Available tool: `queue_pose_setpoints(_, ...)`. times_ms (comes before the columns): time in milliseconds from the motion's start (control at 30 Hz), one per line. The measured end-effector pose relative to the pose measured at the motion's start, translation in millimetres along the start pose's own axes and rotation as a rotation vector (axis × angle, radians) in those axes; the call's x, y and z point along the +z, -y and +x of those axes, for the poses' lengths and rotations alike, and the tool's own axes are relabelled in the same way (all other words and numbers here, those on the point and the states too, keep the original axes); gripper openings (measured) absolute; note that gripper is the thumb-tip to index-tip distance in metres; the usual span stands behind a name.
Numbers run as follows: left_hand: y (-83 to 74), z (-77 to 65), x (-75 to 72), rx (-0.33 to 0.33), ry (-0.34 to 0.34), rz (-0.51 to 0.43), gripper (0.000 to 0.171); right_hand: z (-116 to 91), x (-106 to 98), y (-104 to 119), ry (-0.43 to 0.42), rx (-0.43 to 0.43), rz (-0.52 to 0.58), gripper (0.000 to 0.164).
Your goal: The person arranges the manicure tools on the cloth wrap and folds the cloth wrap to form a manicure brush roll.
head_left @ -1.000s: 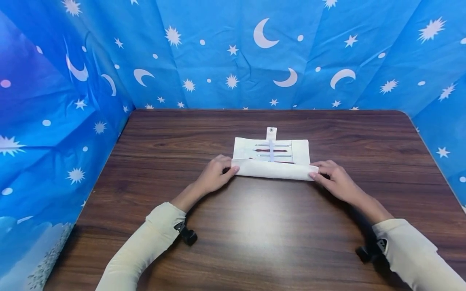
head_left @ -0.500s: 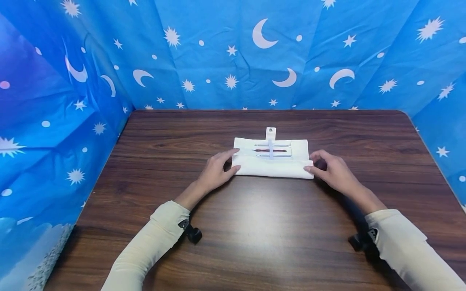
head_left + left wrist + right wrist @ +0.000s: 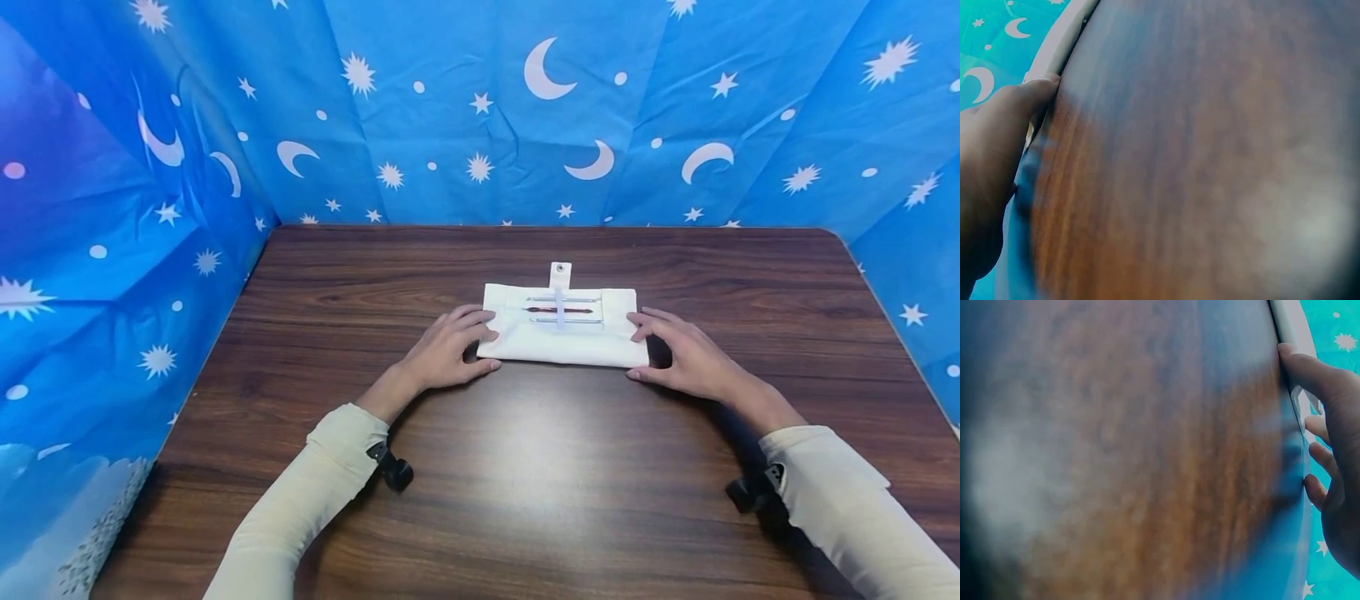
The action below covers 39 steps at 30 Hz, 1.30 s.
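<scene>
A white roll-up case [image 3: 562, 343] lies partly rolled up on the table, its near part folded over. Two slim silver tools and a dark red one [image 3: 558, 311] show on its inner face, held by a narrow pale band [image 3: 559, 300]. At the left end, my left hand [image 3: 444, 350] grips the fold, fingertips on top and thumb at the front edge. My right hand [image 3: 686, 354] holds the other end the same way, fingers bent over the top. In the left wrist view the thumb [image 3: 1041, 90] meets the white edge; the right thumb [image 3: 1304, 365] does likewise in its view.
A tab with a metal snap [image 3: 560, 269] sticks out from the case's far edge. Beneath is a dark wood-grain table [image 3: 375, 275], with blue star-and-moon cloth [image 3: 480, 108] hanging behind and at both sides. A black wrist camera [image 3: 397, 475] sits at the left cuff.
The near fold has gone over and flattened, covering the lower dark red tool. Both hands shifted from pinching the roll's ends to fingers on top, thumbs at the front edge.
</scene>
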State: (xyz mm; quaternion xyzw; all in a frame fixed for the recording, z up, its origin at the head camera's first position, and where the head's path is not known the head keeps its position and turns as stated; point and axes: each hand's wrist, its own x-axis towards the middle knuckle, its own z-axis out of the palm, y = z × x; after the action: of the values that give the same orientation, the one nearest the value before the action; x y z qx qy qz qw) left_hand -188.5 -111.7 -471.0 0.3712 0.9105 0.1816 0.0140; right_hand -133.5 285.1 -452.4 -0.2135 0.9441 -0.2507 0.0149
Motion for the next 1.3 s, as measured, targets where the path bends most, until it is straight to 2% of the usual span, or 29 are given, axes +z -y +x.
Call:
queue_pose_setpoints(233, 1.5, 3.1, 0.5, -0.028, 0.033, -0.046, 0.045, 2.0, -0.6, -4.6, 0.042, 0.013, 0.006, 0.037)
queue_pose_setpoints(533, 4.4, 3.5, 4.0, -0.051, 0.0, -0.093, 0.037, 1.0, -1.1, -7.3, 0.057, 0.005, 0.01, 0.034)
queue_pose_setpoints(667, 2.3, 5.8, 4.4, -0.086, -0.046, -0.153, 0.036, 1.4, 1.0, -8.9, 0.003, -0.017, 0.022, 0.029)
queue_pose_setpoints(767, -0.3, 8.7, 4.6, -0.13, -0.096, -0.22, 0.039, 2.7, 2.3, -9.7, -0.042, -0.002, 0.108, 0.034)
queue_pose_setpoints(867, -2.7, 13.0, 4.8, -0.179, -0.163, -0.28, 0.032, 5.7, 1.9, -8.9, -0.079, 0.042, 0.2, 0.038)
queue_pose_setpoints(933, -4.1, 16.7, 4.6, -0.21, -0.202, -0.29, 0.029, 9.0, 1.0, -8.3, -0.104, 0.059, 0.221, 0.032)
queue_pose_setpoints(1000, -4.9, 20.9, 4.2, -0.234, -0.242, -0.28, 0.031, 12.9, 0.3, -7.5, -0.128, 0.066, 0.219, 0.024)
queue_pose_setpoints(1133, -5.8, 29.5, 2.5, -0.29, -0.287, -0.264, 0.034, 22.5, -0.5, -8.1, -0.148, 0.08, 0.175, 0.038)
queue_pose_setpoints(1300, -4.6, 38.9, 1.2, -0.351, -0.256, -0.24, 0.036, 34.4, -4.5, -8.3, -0.12, 0.142, 0.091, 0.049)
